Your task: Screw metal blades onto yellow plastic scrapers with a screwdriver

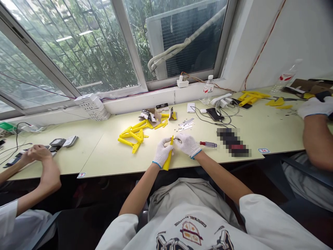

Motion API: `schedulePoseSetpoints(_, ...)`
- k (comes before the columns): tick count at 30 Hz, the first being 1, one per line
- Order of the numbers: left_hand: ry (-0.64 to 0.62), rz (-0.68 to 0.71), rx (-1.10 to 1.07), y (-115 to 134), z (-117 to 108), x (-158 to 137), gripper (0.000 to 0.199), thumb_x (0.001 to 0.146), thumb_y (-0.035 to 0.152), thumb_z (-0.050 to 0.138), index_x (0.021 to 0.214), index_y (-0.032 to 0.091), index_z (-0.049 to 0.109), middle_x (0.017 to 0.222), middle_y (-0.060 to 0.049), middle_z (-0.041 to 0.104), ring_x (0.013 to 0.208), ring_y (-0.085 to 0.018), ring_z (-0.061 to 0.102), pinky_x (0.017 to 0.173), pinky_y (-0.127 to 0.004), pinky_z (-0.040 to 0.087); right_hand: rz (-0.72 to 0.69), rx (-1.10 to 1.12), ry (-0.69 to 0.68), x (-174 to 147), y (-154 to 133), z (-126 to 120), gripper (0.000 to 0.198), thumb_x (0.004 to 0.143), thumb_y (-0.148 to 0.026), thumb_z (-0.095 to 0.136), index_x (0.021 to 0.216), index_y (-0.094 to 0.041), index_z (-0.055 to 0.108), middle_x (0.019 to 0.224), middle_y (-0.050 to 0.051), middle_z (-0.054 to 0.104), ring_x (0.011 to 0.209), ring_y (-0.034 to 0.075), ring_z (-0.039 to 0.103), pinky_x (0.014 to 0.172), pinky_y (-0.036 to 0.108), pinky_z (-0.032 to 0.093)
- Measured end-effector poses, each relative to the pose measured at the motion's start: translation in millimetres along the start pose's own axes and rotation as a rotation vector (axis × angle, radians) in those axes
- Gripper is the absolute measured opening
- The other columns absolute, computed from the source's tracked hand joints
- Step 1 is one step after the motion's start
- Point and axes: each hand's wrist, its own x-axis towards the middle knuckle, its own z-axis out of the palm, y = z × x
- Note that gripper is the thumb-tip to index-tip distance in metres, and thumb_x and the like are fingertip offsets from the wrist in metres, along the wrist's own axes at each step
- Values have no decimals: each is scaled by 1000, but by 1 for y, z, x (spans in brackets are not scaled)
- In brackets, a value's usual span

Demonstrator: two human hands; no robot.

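Note:
A long yellow plastic piece (168, 158) stands tilted in my left hand (162, 152), whose gloved fingers wrap round it near the table's front edge. My right hand (187, 144), also in a white glove with a blue cuff, is closed in a pinch beside the piece's upper end. A small dark bit shows at its fingertips, too small to name. Just right of that hand is a screwdriver (208, 144) with a clear and red handle; its shaft runs behind the hand. Several yellow plastic parts (133, 135) lie in a pile to the left.
Behind my hands lie thin metal strips (186, 124) with tiny bits, and opened small boxes (152, 116). A phone (215, 114), cables, a power strip (222, 100) and a water bottle (208, 89) stand back right. Co-workers' hands (39, 152) are at left, a gloved one (314, 107) at right.

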Motion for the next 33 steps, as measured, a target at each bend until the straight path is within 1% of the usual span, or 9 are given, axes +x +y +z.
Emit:
schedulePoseSetpoints(3, 3, -3, 0, 0, 0, 0, 62, 74, 21, 72, 135, 16, 67, 72, 1, 72, 55, -15, 64, 62, -29, 52, -17, 22, 74, 2, 2, 2, 55, 112, -26, 28, 83, -17, 75, 94, 13, 77, 91, 10, 71, 80, 24, 43)
schedulePoseSetpoints(4, -1, 2, -5, 0, 0, 0, 62, 74, 21, 72, 135, 15, 67, 72, 1, 72, 56, -15, 64, 62, -29, 52, -23, 32, 86, 2, 3, 3, 56, 113, -26, 28, 82, -18, 74, 93, 13, 77, 91, 10, 71, 79, 23, 43)
schedulePoseSetpoints(6, -9, 11, -14, 2, 0, -1, 61, 74, 20, 72, 135, 15, 66, 72, 1, 72, 55, -14, 63, 63, -28, 52, -26, 32, 61, 1, 3, 2, 53, 114, -27, 32, 85, -18, 75, 97, 13, 77, 94, 11, 72, 80, 23, 45)
schedulePoseSetpoints(8, -13, 13, -15, 3, 0, -2, 60, 75, 20, 72, 135, 15, 65, 71, 1, 71, 56, -14, 62, 62, -28, 51, -23, 9, 8, -3, 1, 1, 41, 115, -29, 43, 96, -17, 78, 106, 14, 77, 100, 14, 72, 84, 23, 50)
schedulePoseSetpoints(10, -15, 9, -3, 5, 1, -4, 59, 76, 20, 73, 134, 15, 66, 70, 1, 71, 56, -14, 61, 62, -27, 50, -23, -12, -28, -7, -1, -2, 28, 112, -35, 58, 113, -14, 77, 116, 13, 75, 105, 17, 71, 91, 27, 56)
schedulePoseSetpoints(12, -21, 5, 15, 6, 2, -5, 57, 77, 21, 74, 133, 15, 67, 70, 1, 71, 56, -14, 61, 62, -27, 50, -26, -19, -39, -9, -4, -5, 35, 109, -41, 68, 127, -12, 72, 124, 12, 72, 109, 18, 70, 97, 34, 61)
schedulePoseSetpoints(14, -26, 0, 30, 7, 2, -5, 57, 77, 22, 75, 133, 16, 68, 71, 1, 72, 56, -14, 61, 62, -27, 50, -29, -26, -49, -11, -7, -8, 39, 109, -43, 68, 133, -12, 70, 129, 11, 70, 113, 18, 70, 102, 37, 62)
schedulePoseSetpoints(24, -13, 1, 30, 6, 2, -5, 58, 76, 20, 74, 134, 16, 68, 73, 0, 73, 57, -15, 63, 62, -28, 51, -17, -56, -81, -12, -19, -20, 38, 110, -44, 67, 133, -14, 70, 130, 11, 69, 115, 18, 69, 103, 37, 61)
schedulePoseSetpoints(33, -33, 28, 32, 6, 0, -5, 58, 77, 20, 71, 135, 14, 69, 74, -1, 73, 59, -14, 62, 64, -28, 51, -12, -27, -104, -15, -16, -20, 39, 109, -41, 68, 137, -14, 70, 135, 12, 69, 121, 20, 69, 107, 40, 61)
